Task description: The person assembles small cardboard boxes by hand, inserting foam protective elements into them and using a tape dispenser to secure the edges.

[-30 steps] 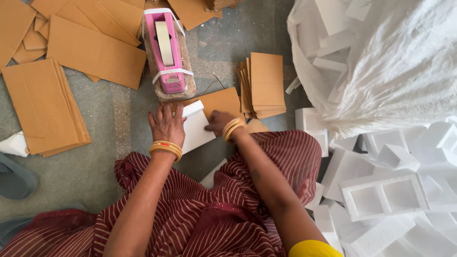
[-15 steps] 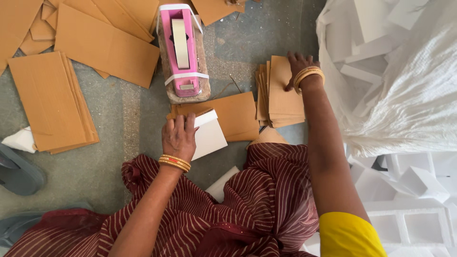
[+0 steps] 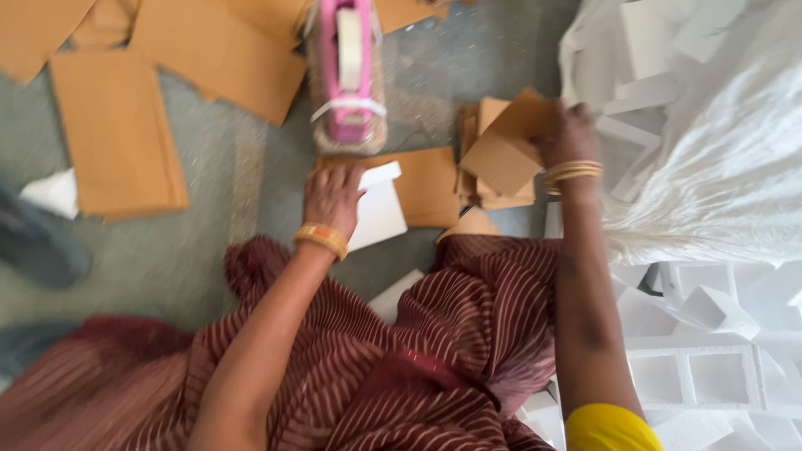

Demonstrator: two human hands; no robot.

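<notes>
Soft even daylight, faint shadows, motion blur throughout

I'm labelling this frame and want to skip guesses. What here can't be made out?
Head view:
- Right hand: fingertips blurred, so its grip on the brown card is unclear.
- Tape dispenser: top cut off by the frame edge.
- White block: left part hidden under the left hand.

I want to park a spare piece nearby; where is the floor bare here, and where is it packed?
Bare grey floor runs between the brown card stack on the left and the left hand. Another patch lies between the pink tape dispenser and the white bag. The white foam pieces lower right are crowded.
</notes>
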